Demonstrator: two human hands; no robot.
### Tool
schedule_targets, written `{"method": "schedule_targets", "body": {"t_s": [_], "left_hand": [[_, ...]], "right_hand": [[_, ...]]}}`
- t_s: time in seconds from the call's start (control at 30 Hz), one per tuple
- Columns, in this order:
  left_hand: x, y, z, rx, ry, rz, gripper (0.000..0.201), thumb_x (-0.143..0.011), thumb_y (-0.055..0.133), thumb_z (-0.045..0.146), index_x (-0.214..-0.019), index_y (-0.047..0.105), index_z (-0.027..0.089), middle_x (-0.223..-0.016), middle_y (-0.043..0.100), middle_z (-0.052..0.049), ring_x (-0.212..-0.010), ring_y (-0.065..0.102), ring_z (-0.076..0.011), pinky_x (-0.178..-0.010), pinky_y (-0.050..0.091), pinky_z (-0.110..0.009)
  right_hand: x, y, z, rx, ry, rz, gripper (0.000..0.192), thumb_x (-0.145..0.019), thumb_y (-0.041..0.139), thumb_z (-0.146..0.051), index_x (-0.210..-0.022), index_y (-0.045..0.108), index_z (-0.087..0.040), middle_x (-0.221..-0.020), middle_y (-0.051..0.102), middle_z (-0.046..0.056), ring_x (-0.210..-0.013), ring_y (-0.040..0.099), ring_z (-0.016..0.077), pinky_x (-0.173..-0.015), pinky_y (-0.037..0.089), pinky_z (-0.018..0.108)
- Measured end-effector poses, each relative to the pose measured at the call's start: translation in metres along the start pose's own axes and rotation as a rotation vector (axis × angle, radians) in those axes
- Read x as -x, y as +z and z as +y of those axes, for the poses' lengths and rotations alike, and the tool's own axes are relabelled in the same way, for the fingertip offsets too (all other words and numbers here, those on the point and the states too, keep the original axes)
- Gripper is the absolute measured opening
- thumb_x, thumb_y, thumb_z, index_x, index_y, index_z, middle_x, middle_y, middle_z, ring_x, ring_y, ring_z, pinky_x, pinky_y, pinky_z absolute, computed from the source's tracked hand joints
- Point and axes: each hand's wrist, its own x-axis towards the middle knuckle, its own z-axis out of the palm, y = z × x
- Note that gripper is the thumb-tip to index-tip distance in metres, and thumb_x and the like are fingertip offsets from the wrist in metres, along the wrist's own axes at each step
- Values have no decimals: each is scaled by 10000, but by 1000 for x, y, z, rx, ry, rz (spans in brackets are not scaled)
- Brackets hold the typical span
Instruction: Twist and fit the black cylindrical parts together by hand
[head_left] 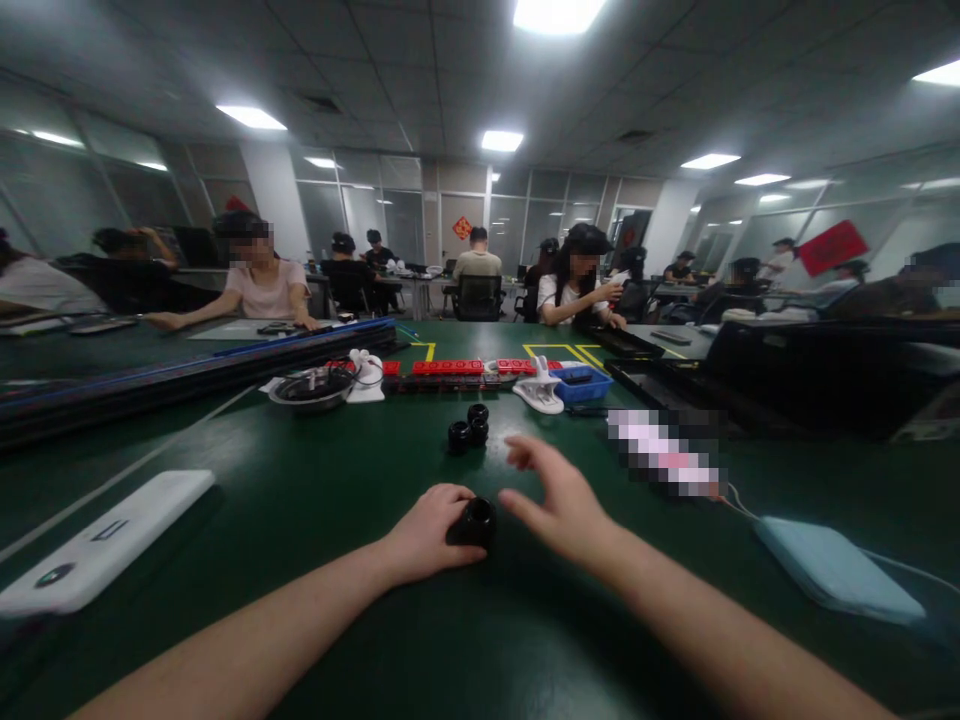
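Note:
My left hand (429, 530) is curled around a small black cylindrical part (475, 521) resting on the green table (300, 490). My right hand (559, 500) hovers just right of that part, fingers spread and empty, thumb pointing toward it. Beyond my hands, three similar black parts (469, 428) stand grouped together on the mat, apart from both hands.
A white device (105, 545) lies at left, a pale blue pack (836, 570) with a cable at right. Farther back sit a metal bowl (311, 388), red parts (450, 367), a white clip (540, 390) and a blue tray (581, 382). Other people sit at surrounding tables.

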Motion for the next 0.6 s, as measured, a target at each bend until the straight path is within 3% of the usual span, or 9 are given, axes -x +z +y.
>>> {"method": "schedule_targets", "body": {"t_s": [0.1, 0.23, 0.4, 0.6], "left_hand": [[-2, -1, 2, 8, -6, -19, 498, -671, 646, 468, -1084, 536, 211, -1106, 511, -68, -1031, 446, -261, -909, 351, -377], [-6, -3, 4, 54, -66, -38, 445, -617, 698, 361, -1022, 572, 228, -1074, 526, -49, -1009, 453, -259, -888, 364, -363], [-9, -3, 4, 157, -167, -3, 369, -566, 681, 194, -921, 583, 213, -992, 529, -34, -940, 481, -231, -812, 413, -317], [-9, -6, 4, 143, -166, -5, 406, -590, 713, 304, -979, 602, 261, -1101, 495, -42, -1033, 431, -263, -900, 362, -373]], "right_hand": [[2, 29, 5, 11, -37, -127, 620, -675, 650, -430, -1175, 422, -143, -1045, 551, 105, -930, 529, 236, -809, 439, 391], [3, 50, 10, -10, 7, -198, 503, -649, 660, -415, -1053, 490, -167, -949, 559, 78, -852, 522, 228, -748, 442, 374], [6, 47, 15, -236, 11, -194, 471, -657, 585, -152, -1106, 445, -190, -1032, 551, 68, -924, 519, 204, -823, 432, 344], [4, 46, 22, -385, 5, -187, 644, -674, 588, -204, -1255, 309, -207, -1191, 481, 102, -1063, 477, 235, -901, 394, 377]]}}
